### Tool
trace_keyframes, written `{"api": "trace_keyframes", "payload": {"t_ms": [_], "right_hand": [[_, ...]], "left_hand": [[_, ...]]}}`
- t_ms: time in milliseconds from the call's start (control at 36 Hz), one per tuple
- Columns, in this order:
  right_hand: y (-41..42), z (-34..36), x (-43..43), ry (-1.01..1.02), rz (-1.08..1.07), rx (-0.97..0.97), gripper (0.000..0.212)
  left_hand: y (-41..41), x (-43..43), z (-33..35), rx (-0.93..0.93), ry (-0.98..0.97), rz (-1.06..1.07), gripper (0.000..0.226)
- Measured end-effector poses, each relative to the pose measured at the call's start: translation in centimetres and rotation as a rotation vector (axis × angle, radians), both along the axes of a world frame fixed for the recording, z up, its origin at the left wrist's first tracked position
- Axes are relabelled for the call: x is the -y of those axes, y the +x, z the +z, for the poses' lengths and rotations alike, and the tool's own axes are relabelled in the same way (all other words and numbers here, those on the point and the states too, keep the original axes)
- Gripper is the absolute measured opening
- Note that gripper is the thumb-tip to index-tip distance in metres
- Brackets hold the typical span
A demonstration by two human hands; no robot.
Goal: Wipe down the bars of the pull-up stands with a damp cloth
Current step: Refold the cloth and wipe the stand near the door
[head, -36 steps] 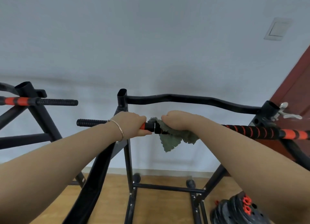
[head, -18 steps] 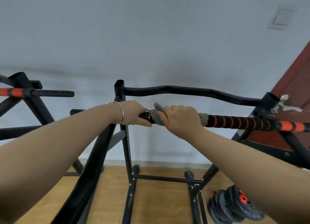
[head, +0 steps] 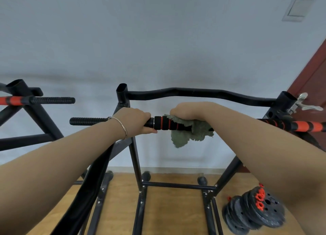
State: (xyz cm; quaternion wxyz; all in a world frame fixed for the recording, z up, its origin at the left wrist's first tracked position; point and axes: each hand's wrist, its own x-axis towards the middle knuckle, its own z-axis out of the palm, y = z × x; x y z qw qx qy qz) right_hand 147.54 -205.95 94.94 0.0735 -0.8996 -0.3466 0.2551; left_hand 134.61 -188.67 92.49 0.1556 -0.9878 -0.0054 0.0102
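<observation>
We've got both hands up on the near bar (head: 164, 124) of the pull-up stand (head: 139, 164), the one with the black and orange foam grip. Our left hand (head: 135, 119) is wrapped tight around the bar just left of the striped section, thumb underneath, with a thin bracelet (head: 121, 127) on the wrist. Sticking out past it to the left is the ribbed black end of the bar.

Our right hand (head: 187, 111) is clamped over the green cloth (head: 187, 131), pressing it onto the bar right of the left hand, with a short bit of striped grip showing between the two. The cloth is bunched over the top of the bar and a loose flap hangs down below it.

Further back is the wavy black top bar (head: 194, 93), running between the two uprights. Off to the left there's a second stand (head: 23, 100) with its own orange and black bar. On the wooden floor (head: 172, 208) at the lower right sits a pile of weight plates (head: 254, 212) with orange collars. A dark red door (head: 312, 72) with a silver handle is at the far right, and a wall switch (head: 298, 7) is up top right.
</observation>
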Motion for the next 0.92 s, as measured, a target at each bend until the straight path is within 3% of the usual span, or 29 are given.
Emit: {"api": "trace_keyframes", "payload": {"t_ms": [83, 167, 222, 306, 417, 500, 528, 583, 639, 694, 750, 833, 917], "right_hand": [[-1.0, -0.4, 1.4, 0.062, 0.107, 0.347, 0.026], [-1.4, -1.5, 3.7, 0.056, 0.229, 0.582, 0.04], [-1.6, -1.5, 5.1, 0.016, 0.245, 0.67, 0.02], [-1.2, -1.5, 7.5, -0.005, 0.214, 0.681, 0.048], [-0.3, -1.7, 9.7, 0.021, 0.14, 0.839, 0.038], [0.2, -2.1, 10.4, 0.146, 0.168, 0.765, 0.063], [-0.2, -2.0, 10.1, 0.212, 0.183, 0.802, 0.057], [-1.3, -1.9, 9.5, 0.373, 0.246, 0.841, 0.018], [-1.9, -1.5, 8.2, 0.508, 0.168, 0.801, 0.028], [-2.4, -1.6, 7.5, 0.582, 0.228, 0.847, 0.035], [-2.1, -2.5, 7.5, 0.571, 0.309, 0.976, 0.034], [-2.5, -3.5, 8.3, 0.432, 0.365, 0.924, 0.021], [-2.1, -4.4, 8.6, 0.262, 0.314, 0.984, 0.022]], "left_hand": [[0.0, -0.2, 0.0, -0.018, -0.035, 0.012, 0.055], [0.2, -0.3, 0.0, -0.031, -0.064, 0.023, 0.055], [0.2, -0.2, 0.2, -0.046, -0.094, 0.033, 0.055], [0.4, -0.2, 0.5, -0.077, -0.138, 0.048, 0.054], [0.5, -0.3, 0.8, -0.116, -0.222, 0.073, 0.051], [0.6, -0.2, 1.1, -0.127, -0.344, 0.057, 0.051], [0.6, 0.0, 1.3, -0.126, -0.396, 0.03, 0.055], [1.1, 1.1, 1.7, -0.129, -0.487, -0.037, 0.066], [1.8, 2.4, 2.0, -0.157, -0.538, -0.054, 0.068], [2.6, 3.6, 2.2, -0.205, -0.521, -0.038, 0.06], [3.2, 4.1, 2.2, -0.289, -0.539, 0.004, 0.049], [3.4, 4.2, 2.4, -0.408, -0.696, 0.079, 0.037], [3.3, 4.5, 2.2, -0.359, -0.621, 0.057, 0.039]]}}
